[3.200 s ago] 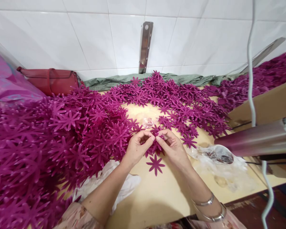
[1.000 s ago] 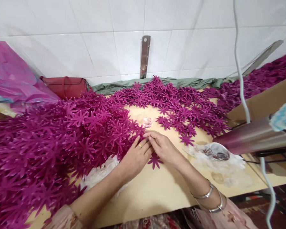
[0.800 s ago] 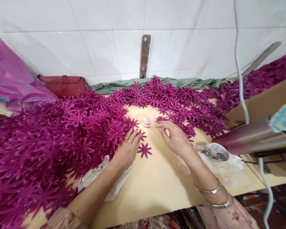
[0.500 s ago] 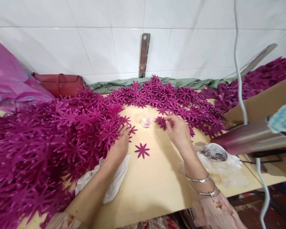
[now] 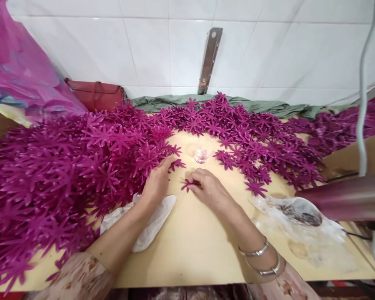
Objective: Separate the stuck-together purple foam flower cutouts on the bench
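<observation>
My right hand (image 5: pixel 211 189) pinches a purple flower-shaped cutout (image 5: pixel 186 185) between thumb and fingers, just over the tabletop. The cutout shows at the fingertips; part of it is covered by the hand. My left hand (image 5: pixel 157 181) rests at the inner edge of a large heap of purple flower cutouts (image 5: pixel 65 175), its fingers stretched forward. Beside those fingertips lies one loose cutout (image 5: pixel 177 164). A small clear round dish (image 5: pixel 201 156) stands on the table beyond both hands.
White crumpled cloth or paper (image 5: pixel 156 225) lies under my left forearm. More cutouts (image 5: pixel 253 141) spread along the back and right. At right are a plastic bag (image 5: pixel 318 237) and a metallic cylinder (image 5: pixel 346 198). A red bag (image 5: pixel 95 96) stands by the tiled wall.
My right hand has moved from the right-hand cutouts to the middle and taken hold of the single cutout that lay there. My left hand stays by the heap. The view has shifted.
</observation>
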### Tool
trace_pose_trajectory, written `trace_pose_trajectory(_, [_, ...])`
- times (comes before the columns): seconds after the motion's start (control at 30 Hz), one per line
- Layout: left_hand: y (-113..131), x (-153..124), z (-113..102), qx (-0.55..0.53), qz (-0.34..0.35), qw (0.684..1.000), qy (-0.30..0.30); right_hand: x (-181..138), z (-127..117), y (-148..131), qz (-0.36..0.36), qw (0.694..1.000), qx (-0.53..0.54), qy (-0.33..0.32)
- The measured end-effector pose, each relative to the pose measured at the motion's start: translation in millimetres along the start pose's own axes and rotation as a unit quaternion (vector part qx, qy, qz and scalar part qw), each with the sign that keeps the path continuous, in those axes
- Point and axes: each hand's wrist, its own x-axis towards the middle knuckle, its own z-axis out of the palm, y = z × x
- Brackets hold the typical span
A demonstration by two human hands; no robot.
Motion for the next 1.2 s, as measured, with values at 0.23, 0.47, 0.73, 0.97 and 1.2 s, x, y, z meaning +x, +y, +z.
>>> trace_pose_trajectory(0.23, [7,6,-9,0.005,0.06,0.992,0.112,2,16,-5,0.006,0.99,0.063,0.128])
trace_pose_trajectory(0.47, [9,5,-15,0.034,0.092,0.981,0.17,5,24,-3,-0.023,0.987,0.039,0.157])
trace_pose_trajectory(0.73, [2,4,-8,0.201,-0.027,0.974,0.098,5,33,3,-0.05,0.984,-0.01,0.17])
trace_pose_trajectory(0.97, [10,-4,1,0.245,-0.047,0.965,0.075,3,40,7,-0.076,0.986,-0.095,0.114])
trace_pose_trajectory(1.2, [8,-6,0,0.228,-0.06,0.97,0.051,1,43,7,-0.069,0.984,-0.12,0.108])
